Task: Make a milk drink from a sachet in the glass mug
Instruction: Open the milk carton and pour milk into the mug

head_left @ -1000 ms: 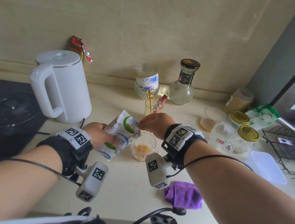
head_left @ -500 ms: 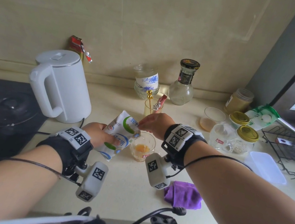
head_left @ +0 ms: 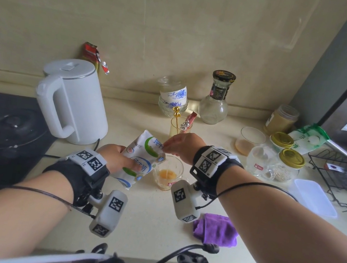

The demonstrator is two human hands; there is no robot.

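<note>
Almost nothing has shifted over the last second: both hands and the milk sachet [head_left: 142,160] sit where they were, tilted over the glass mug [head_left: 180,167] on the counter [head_left: 152,220]. The one difference I can find is a thin pale streak over the orange liquid [head_left: 167,174] in the bottom of the mug. I read that as milk starting to run, so the pour is probably under way, with the mug far from full. My left hand [head_left: 114,158] grips the sachet's lower body, fingers curled behind it and the thumb across the printed front. My right hand [head_left: 185,146] pinches the upper corner between thumb and forefinger, just above the mug rim. Hard to make out: the sachet's opening is under the right fingertips, so I cannot tell how wide it is torn or exactly where the stream leaves it. The streak itself is faint and could be glare. The left fingers behind the sachet are hidden. The wrist unit [head_left: 185,200] on my right arm covers the mug's near side, and I cannot see a handle.
</note>
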